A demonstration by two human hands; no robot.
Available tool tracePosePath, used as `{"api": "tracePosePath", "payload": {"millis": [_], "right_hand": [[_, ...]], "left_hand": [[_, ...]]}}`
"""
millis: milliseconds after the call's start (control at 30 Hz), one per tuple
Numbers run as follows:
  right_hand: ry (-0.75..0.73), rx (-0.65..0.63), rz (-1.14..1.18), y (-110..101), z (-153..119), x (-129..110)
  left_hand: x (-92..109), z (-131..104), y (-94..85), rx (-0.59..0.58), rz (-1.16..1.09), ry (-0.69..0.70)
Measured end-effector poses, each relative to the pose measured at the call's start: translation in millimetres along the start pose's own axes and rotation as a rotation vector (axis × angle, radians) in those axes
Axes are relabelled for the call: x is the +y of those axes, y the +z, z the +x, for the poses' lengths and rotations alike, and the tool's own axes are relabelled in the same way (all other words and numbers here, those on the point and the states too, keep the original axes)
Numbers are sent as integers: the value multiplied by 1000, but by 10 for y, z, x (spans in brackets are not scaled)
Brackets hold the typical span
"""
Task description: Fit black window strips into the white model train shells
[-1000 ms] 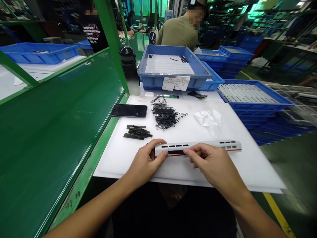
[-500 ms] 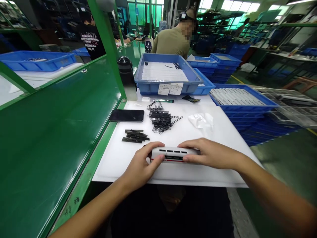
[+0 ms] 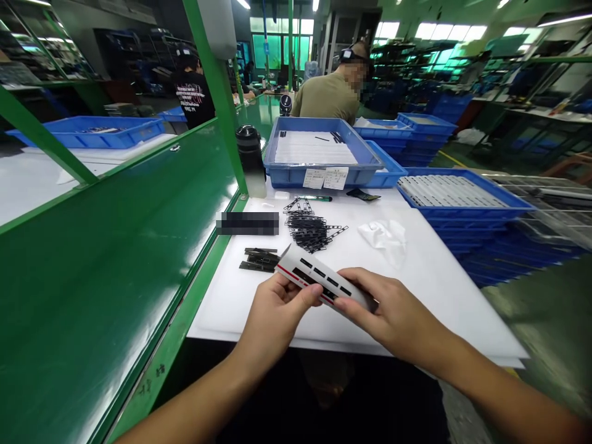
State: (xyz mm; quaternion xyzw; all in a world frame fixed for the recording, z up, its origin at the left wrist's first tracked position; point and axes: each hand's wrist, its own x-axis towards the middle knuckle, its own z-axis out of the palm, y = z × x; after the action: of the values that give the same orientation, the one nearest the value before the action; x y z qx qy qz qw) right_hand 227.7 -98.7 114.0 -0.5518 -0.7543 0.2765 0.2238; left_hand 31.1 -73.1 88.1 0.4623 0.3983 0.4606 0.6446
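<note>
Both my hands grip a white toy train car shell (image 3: 326,275) with dark window slots and a red stripe, tilted with its left end higher, above the front of the white work surface (image 3: 444,296). My left hand (image 3: 282,308) is closed round its lower left side, thumb on the dark window strip. My right hand (image 3: 388,308) holds the right end between thumb and fingers. Just beyond lies a heap of thin black window-frame pieces (image 3: 308,228). Dark flat strips (image 3: 259,259) lie to the left, partly behind the shell.
A blue tray (image 3: 324,176) with white pieces stands at the back, beside a dark bottle (image 3: 250,157). A crumpled clear bag (image 3: 383,235) lies right; a pixelated dark object (image 3: 247,223) lies left. Stacked blue trays (image 3: 467,213) stand to the right. A person (image 3: 326,92) sits beyond.
The shell has turned from level to slanting, its left end raised and its right end lowered. My left hand has shifted along its lower side. The view has moved slightly.
</note>
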Motion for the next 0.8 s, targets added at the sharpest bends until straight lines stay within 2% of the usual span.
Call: {"api": "tracePosePath", "payload": {"millis": [167,433,633,800], "right_hand": [[-18,-39,87,58,4,-24],[-39,-104,201,35,13,-61],[-17,32,125,117,3,-70],[-67,51,175,139,11,-74]], "left_hand": [[-82,-7,-33,-48,-158,-35],[-116,-2,-28,-31,-192,-30],[-85,11,-40,-22,-164,-21],[-105,14,-33,-53,-104,-39]]}}
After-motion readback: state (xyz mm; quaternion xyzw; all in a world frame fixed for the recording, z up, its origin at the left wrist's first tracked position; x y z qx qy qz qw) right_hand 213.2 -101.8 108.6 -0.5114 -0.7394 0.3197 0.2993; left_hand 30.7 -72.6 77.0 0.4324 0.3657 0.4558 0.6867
